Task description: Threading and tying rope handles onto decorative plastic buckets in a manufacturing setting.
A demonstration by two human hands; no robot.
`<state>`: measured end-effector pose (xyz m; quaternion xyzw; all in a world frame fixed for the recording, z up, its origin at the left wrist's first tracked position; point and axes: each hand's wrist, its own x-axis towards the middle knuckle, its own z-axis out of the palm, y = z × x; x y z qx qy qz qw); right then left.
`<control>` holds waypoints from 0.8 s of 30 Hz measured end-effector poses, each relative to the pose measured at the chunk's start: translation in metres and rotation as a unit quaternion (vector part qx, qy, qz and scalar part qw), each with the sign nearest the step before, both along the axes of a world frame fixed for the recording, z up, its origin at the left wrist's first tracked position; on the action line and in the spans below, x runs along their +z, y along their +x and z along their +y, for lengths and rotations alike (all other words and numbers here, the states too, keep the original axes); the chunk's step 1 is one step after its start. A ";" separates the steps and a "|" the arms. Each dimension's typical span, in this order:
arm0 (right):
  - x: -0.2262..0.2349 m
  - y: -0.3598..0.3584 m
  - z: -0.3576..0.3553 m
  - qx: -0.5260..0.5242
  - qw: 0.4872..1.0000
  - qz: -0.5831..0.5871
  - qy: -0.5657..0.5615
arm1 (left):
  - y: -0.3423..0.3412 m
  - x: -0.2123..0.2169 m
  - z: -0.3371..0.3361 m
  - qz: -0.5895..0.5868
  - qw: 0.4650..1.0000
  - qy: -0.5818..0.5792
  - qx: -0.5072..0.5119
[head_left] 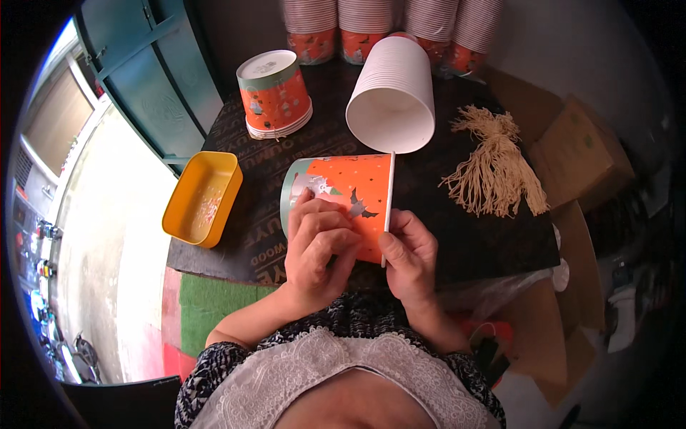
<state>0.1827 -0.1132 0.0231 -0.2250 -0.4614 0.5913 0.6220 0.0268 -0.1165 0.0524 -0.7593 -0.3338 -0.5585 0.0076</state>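
An orange paper bucket (369, 179) with a bat print and a green base band lies on its side before me, its white rim to the right. My right hand (413, 261) grips that rim, thumb on the near side and fingers behind it. Against the printed wall rests my left hand (318, 247), its fingers curled in and the fingertips pinched together. Whatever is between those fingertips is hidden or too small to make out. The inside of the bucket does not show.
A yellow tray (187, 227) with small bits stands left on the dark table (471, 250). Behind are an upside-down bucket stack (275, 93), a lying stack of white-lined buckets (393, 86) and wrapped stacks (364, 21). Beige cords (496, 168) lie right, near cardboard boxes (586, 150).
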 end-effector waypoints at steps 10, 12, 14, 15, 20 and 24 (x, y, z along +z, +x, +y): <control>0.005 -0.004 -0.001 0.017 0.999 -0.029 0.012 | 0.003 -0.002 -0.001 0.002 1.000 -0.020 0.012; 0.003 -0.004 -0.001 0.012 0.999 -0.040 0.019 | 0.003 -0.002 -0.002 0.001 1.000 -0.023 0.013; 0.000 -0.006 -0.002 -0.047 0.991 -0.106 0.067 | 0.002 -0.003 -0.001 0.003 1.000 -0.023 0.013; 0.000 -0.007 -0.002 -0.046 0.991 -0.106 0.067 | 0.002 -0.003 -0.001 0.006 1.000 -0.023 0.012; 0.003 -0.010 -0.001 -0.147 0.947 -0.215 0.190 | -0.002 -0.010 0.002 0.021 0.999 -0.034 0.015; 0.007 -0.012 -0.001 -0.196 0.916 -0.262 0.234 | -0.002 -0.012 0.003 0.022 0.999 -0.031 0.018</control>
